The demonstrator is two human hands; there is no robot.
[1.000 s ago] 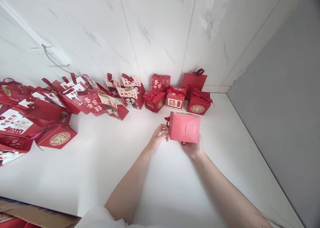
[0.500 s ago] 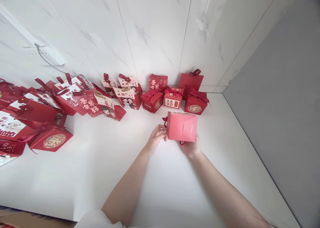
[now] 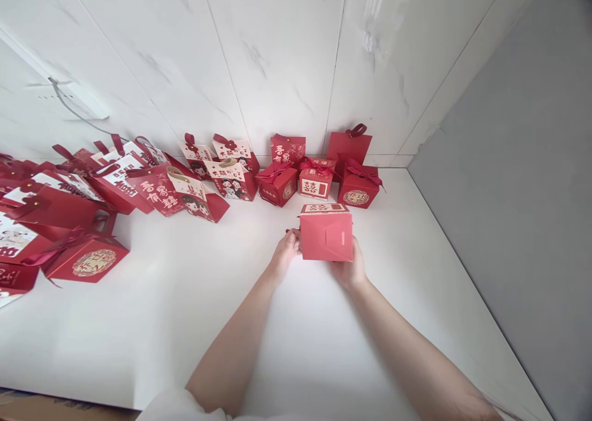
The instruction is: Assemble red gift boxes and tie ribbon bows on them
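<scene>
A red gift box point(image 3: 326, 237) is held above the white tabletop between my two hands, its plain folded bottom panel turned toward me. A double-happiness print shows on its far upper side. My right hand point(image 3: 350, 270) wraps the lower right side, with most fingers hidden behind the box. At the left side, my left hand point(image 3: 284, 254) has its fingers curled against the box, where a bit of dark red ribbon shows at the fingertips. Just beyond stand a small box with a double-happiness label point(image 3: 315, 187), a red box with a gold emblem point(image 3: 358, 190) and another ribboned box point(image 3: 277, 185).
Several red and white handled gift boxes point(image 3: 160, 190) crowd the left of the white table point(image 3: 185, 310). A ribboned box point(image 3: 90, 261) sits at their near edge. Marble-patterned tiles point(image 3: 277, 51) rise behind, with a cable point(image 3: 74, 110) at left. A grey surface point(image 3: 509, 162) borders the right.
The held box has shifted slightly left and turned, so its bottom faces me more squarely and its printed side now shows on top. My left fingers are closer against its side.
</scene>
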